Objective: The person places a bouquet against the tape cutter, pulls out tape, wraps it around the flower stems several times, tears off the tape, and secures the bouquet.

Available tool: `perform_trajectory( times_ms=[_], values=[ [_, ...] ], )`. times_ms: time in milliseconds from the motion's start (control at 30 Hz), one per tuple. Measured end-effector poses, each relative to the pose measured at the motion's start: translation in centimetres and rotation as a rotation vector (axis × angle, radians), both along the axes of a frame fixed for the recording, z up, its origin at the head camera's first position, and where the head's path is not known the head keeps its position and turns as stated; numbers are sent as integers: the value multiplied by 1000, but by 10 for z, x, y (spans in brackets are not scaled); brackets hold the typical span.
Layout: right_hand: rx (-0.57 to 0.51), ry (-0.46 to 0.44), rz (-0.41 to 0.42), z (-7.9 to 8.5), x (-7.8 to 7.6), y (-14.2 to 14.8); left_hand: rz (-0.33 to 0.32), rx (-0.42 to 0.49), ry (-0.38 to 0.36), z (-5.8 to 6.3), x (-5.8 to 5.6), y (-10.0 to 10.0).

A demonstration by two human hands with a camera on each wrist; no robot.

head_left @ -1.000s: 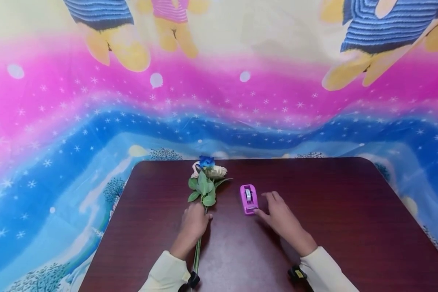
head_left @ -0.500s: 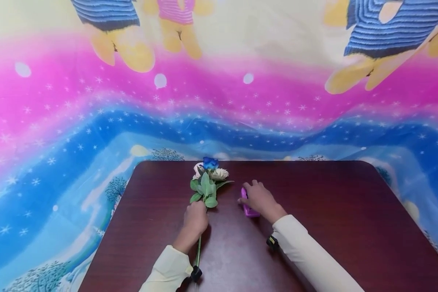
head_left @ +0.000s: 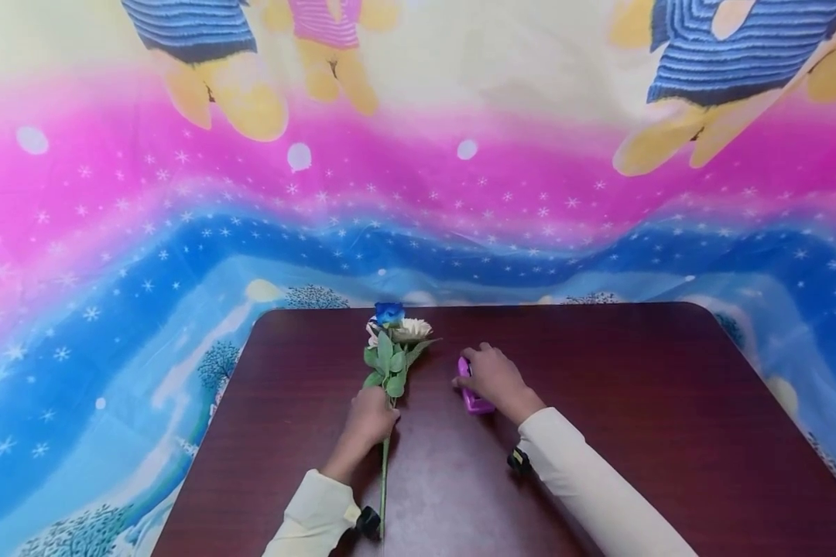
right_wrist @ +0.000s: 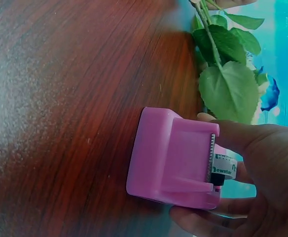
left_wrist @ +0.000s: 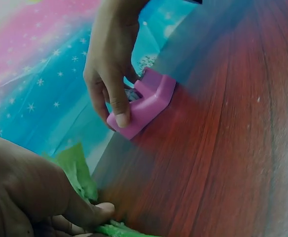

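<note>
My left hand [head_left: 369,422] grips the stems of a small bunch of artificial flowers. A blue rose [head_left: 388,313], cream blooms [head_left: 412,330] and green leaves [head_left: 388,363] stick out beyond the fist, while the stems [head_left: 385,487] trail toward the table's near edge. On the right, my right hand [head_left: 498,379] holds a pink tape dispenser [right_wrist: 156,158], thumb on one side and fingers on the other. In the right wrist view its toothed cutter and a printed roll of tape [right_wrist: 224,166] show. The dispenser rests on the table, partly covered by the hand in the head view.
A dark reddish-brown table [head_left: 634,402] with rounded far corners lies under both hands. Behind it hangs a colourful printed cloth [head_left: 501,209] with snowflakes and bear figures. Black camera mounts sit at both wrists, the left one [head_left: 368,522] close beside the stems.
My right hand has moved left from beside the tape dispenser and taken hold of it. The left hand keeps its grip; the flower stems have swung slightly, their lower ends to the right.
</note>
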State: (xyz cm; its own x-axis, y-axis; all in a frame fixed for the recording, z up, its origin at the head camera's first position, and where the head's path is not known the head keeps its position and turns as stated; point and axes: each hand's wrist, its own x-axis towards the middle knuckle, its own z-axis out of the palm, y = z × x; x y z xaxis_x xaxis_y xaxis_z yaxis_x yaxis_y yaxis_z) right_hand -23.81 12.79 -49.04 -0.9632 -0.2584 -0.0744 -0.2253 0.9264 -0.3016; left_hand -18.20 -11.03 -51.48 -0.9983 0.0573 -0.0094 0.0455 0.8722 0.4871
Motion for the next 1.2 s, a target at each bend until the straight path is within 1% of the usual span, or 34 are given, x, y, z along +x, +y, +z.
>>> perform_trajectory(
  times_ms=[133, 167, 267, 367, 433, 500, 633, 667, 733, 800, 867, 1000, 1100, 1200],
  values=[
    [-8, -3, -9, -1, -1, 0, 41, 98, -71, 0, 2, -1],
    [-10, -6, -12, -1, -2, 0, 51, 127, -78, 0, 2, -1],
    [-22, -17, -21, -1, -3, 0, 91, 219, -82, 0, 2, -1],
    [-33, -28, -27, -1, -3, 0, 123, 287, -74, -2, 1, -1],
    [-38, -33, -30, -2, -3, 0, 144, 363, -86, -3, 1, 0],
    [-46, -33, -32, -2, -3, -1, 156, 506, -117, -5, 0, 0],
    [-71, -32, -38, -2, -3, -2, 195, 864, -200, -6, -2, 2],
    [-75, -30, -38, -2, -3, -2, 207, 938, -220, -7, -2, 3],
    [-87, -27, -41, -2, -3, -2, 232, 1047, -238, -6, -1, 4],
    [-96, -24, -46, -2, -4, -2, 255, 1132, -234, -5, 1, 7],
    [-97, -20, -48, -3, -5, -2, 280, 1194, -210, -4, 4, 11],
    [-88, -21, -51, -3, -9, -2, 333, 1250, -127, -3, 10, 24],
    [-84, -19, -52, -3, -11, -2, 379, 1294, -89, -4, 14, 37],
    [-90, -16, -55, -3, -15, -1, 437, 1397, -64, -5, 17, 55]
  ],
)
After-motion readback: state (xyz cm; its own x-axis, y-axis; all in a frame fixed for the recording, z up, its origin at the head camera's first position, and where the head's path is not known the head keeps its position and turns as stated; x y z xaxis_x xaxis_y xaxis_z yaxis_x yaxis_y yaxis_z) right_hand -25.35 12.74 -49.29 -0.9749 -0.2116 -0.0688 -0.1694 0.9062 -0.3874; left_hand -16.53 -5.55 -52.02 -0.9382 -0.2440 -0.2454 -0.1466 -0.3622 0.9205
